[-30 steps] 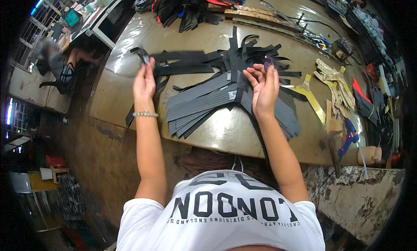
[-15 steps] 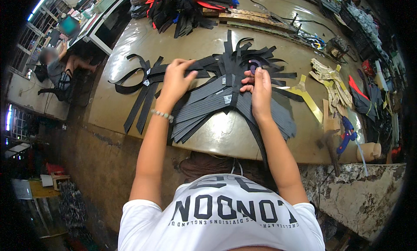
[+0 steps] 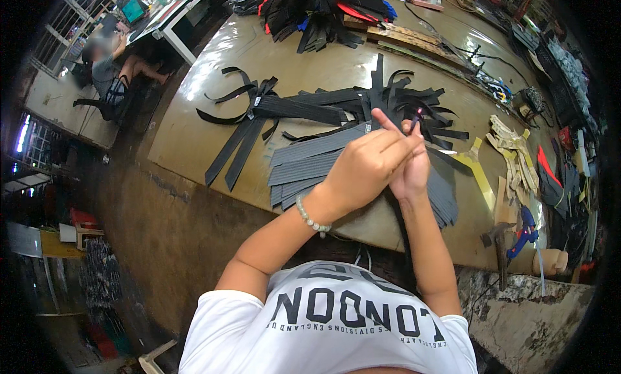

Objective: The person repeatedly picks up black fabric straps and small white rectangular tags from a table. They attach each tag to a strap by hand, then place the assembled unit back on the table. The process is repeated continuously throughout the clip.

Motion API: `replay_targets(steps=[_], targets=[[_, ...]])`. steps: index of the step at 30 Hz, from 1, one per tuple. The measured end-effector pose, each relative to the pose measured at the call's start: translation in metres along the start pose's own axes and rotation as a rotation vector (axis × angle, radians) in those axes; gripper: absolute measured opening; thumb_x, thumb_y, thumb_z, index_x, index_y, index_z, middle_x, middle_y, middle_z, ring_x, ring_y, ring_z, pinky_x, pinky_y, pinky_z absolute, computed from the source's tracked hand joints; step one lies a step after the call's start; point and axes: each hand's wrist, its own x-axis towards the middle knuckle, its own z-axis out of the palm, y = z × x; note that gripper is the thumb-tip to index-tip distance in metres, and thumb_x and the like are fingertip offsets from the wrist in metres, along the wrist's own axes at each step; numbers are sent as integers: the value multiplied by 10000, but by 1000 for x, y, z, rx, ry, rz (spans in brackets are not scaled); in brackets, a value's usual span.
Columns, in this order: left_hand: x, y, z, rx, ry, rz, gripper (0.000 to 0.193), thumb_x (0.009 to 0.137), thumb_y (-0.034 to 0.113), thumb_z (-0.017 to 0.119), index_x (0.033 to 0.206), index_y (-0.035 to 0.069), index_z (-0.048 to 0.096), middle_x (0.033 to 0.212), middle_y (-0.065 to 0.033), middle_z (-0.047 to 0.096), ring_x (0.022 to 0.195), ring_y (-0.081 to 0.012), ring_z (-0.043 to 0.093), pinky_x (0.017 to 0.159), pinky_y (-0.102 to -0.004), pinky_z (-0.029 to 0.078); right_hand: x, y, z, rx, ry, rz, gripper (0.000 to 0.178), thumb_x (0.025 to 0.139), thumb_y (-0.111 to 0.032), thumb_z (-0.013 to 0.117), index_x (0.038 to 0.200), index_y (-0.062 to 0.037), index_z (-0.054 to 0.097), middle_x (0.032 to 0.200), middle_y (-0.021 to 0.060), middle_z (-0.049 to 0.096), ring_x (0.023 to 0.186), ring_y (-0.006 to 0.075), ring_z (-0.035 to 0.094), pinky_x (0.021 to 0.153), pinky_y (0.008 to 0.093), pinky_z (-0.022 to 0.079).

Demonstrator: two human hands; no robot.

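Over the table, my right hand [image 3: 414,170] is closed around small scissors [image 3: 417,117]; a dark purple handle shows by the fingers, and a pale pointed tip sticks out to the right. My left hand [image 3: 362,170] is brought against my right, its fingers mostly curled together and one finger stretched out. What the left fingers pinch, if anything, is hidden. Beneath both hands lies a fanned pile of grey ribbed straps [image 3: 304,167] with black strap ends [image 3: 388,92] spreading beyond it. To the left rests a separate bundle of black straps [image 3: 249,125] with small white labels.
A heap of black and red straps [image 3: 317,15] is at the far edge. On the right lie a yellow Y-shaped template [image 3: 475,170], cream pieces [image 3: 508,147], a hammer [image 3: 501,251] and a blue glue gun [image 3: 525,231]. A person [image 3: 107,63] sits at the far left.
My left hand has moved right, from the black straps to my right hand. The black strap bundle now lies free of it. The whole view has shifted somewhat.
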Motion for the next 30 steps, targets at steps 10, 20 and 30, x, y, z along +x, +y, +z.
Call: replay_targets(steps=[10,20,30], targets=[[-20,13,-82,-516,-389,-135,235,811,58,701,1042,17,692,1034,-143,683,932,-265,663,852,-350,515,-3,6,7,-78,-210,91,291,1061,-373,276,956,-128,392,554,-30,279,486,93,251,464,247,249],[-103,-164,-142,539,-113,-747,358,922,287,602,1106,-21,619,1195,-188,580,1174,-331,488,1035,-407,353,1,-12,17,-232,-183,-77,279,1062,-341,294,927,-120,398,553,-61,227,506,78,225,496,249,216],[-20,-84,-137,-406,-113,-769,271,987,265,556,1015,16,659,825,44,584,725,-38,470,677,-217,416,-17,-98,15,280,-43,-244,277,1043,-260,379,1005,-17,509,531,-43,203,510,72,255,371,195,235]])
